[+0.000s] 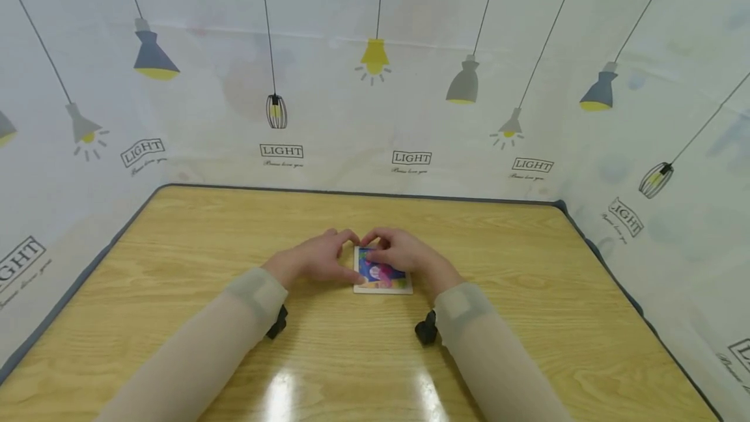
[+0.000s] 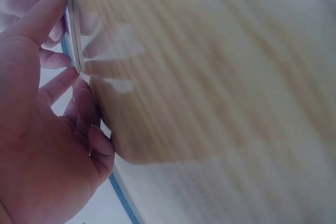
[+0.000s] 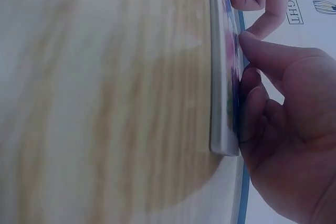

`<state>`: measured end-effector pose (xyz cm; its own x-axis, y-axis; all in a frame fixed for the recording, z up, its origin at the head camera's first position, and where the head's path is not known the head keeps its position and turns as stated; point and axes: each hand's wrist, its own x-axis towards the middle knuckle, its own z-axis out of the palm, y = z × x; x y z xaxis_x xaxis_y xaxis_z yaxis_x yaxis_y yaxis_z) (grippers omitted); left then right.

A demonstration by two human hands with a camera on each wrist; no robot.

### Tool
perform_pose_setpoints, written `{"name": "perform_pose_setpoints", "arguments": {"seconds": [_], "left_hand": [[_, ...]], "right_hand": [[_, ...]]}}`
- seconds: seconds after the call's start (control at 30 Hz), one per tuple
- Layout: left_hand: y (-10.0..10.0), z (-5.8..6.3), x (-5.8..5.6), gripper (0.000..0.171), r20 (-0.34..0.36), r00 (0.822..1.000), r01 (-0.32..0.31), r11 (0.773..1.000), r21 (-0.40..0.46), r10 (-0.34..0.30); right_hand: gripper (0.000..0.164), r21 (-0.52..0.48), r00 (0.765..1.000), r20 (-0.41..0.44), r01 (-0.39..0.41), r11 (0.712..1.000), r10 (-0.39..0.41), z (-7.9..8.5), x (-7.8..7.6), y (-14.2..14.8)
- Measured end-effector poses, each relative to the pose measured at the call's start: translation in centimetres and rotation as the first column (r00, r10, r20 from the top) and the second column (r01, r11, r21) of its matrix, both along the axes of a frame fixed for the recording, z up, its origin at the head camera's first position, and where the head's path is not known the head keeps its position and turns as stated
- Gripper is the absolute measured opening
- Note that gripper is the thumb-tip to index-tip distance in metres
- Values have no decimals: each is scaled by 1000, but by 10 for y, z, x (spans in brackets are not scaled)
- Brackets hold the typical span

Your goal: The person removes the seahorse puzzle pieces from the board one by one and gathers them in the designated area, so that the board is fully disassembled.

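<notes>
A small square board [image 1: 383, 291] with a white rim and a colourful blue, pink and green picture lies flat on the wooden table. At its left side the left hand [image 1: 321, 256] holds it, the thumb at the near left part and the bent index finger at the far left corner. The right hand [image 1: 405, 254] arches over the far right part, its thumb on the picture and its index finger bent to the far edge. In the right wrist view its other fingers [image 3: 255, 108] curl close to the picture. Whether anything small lies beneath the right fingertips is hidden.
The wooden table [image 1: 205, 233] has a dark edge strip and touches a pale wall sheet [image 1: 328, 168] printed with hanging lamps. Black wrist devices [image 1: 427, 329] sit under both cuffs. Bright reflections show on the near tabletop.
</notes>
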<state>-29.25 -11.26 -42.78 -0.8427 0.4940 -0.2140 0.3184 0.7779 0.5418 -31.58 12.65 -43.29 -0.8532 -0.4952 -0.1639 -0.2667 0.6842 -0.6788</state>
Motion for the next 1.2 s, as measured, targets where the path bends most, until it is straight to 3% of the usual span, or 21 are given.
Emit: {"name": "perform_pose_setpoints", "arguments": {"seconds": [0.8,1.2], "left_hand": [[2,2,-1,78,42,999,-23,999,38,22],[2,3,-1,79,69,997,-37,998,44,34]], "right_hand": [[24,-28,998,33,57,998,-56,-5,-5,-3],[23,-17,996,66,61,998,-59,0,-3,-7]]}}
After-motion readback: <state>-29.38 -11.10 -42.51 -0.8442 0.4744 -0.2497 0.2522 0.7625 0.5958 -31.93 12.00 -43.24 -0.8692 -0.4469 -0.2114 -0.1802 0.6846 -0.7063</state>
